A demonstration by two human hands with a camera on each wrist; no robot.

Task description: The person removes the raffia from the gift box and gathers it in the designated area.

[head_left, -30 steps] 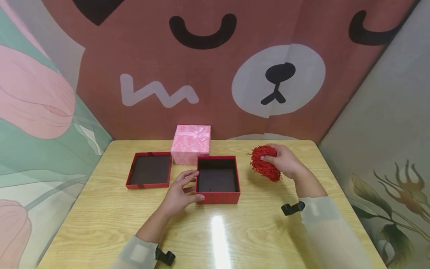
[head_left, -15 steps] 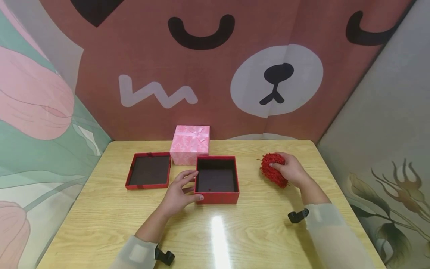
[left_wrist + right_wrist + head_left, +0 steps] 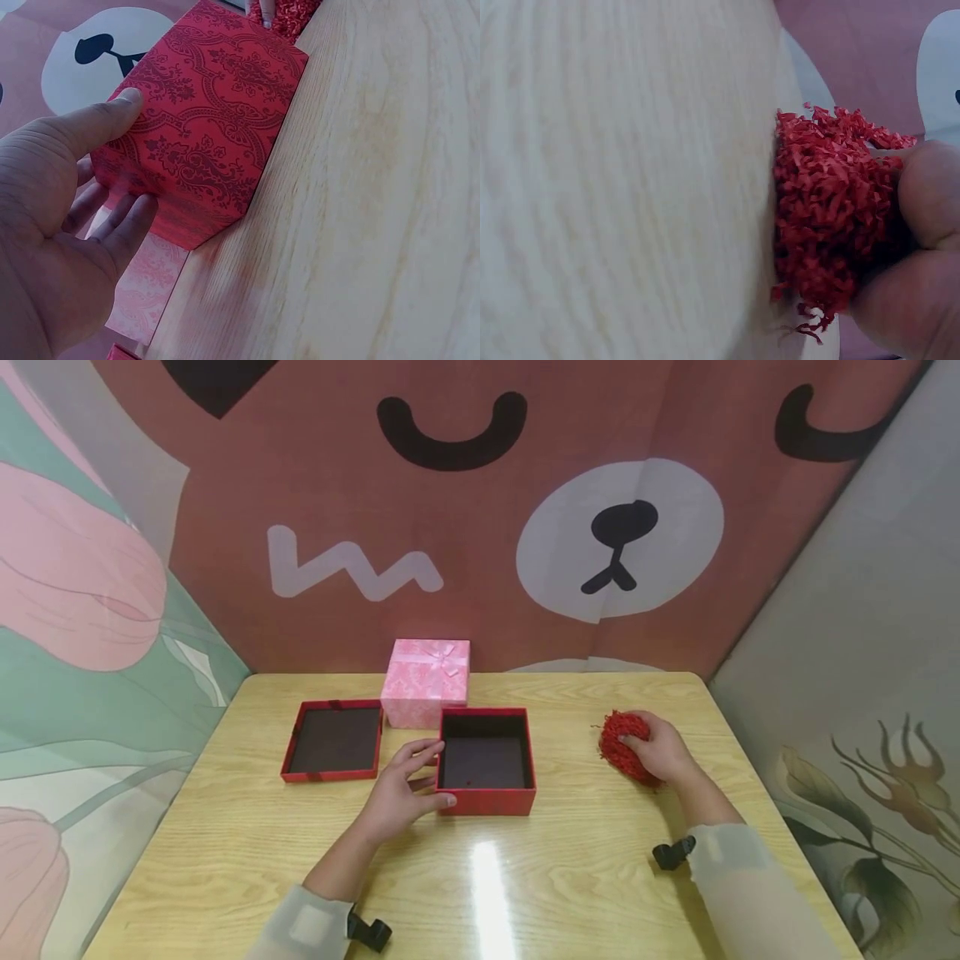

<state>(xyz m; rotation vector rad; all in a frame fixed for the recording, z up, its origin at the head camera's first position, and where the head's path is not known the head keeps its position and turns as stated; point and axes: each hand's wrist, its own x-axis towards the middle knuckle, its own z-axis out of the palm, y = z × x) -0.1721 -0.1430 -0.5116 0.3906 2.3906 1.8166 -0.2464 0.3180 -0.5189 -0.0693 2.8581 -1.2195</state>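
Fingers [image 3: 934, 195] of right hand [image 3: 662, 750] clutch red shreds [image 3: 617, 753]; left hand [image 3: 393, 795] loosely spread, touching red box [image 3: 489, 802].

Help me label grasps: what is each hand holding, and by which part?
The right hand grips the red shredded bundle by its right side; the left hand holds the red box at its near-left corner.

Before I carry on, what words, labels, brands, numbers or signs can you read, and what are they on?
None: no readable text in any view.
Red box: ornamental pattern only.
Pink box: pattern and bow, no lettering I can make out.
Wall backdrop: white zigzag, m-like but apparently drawn decoration.
Black piece at the left wrist: too small to tell.
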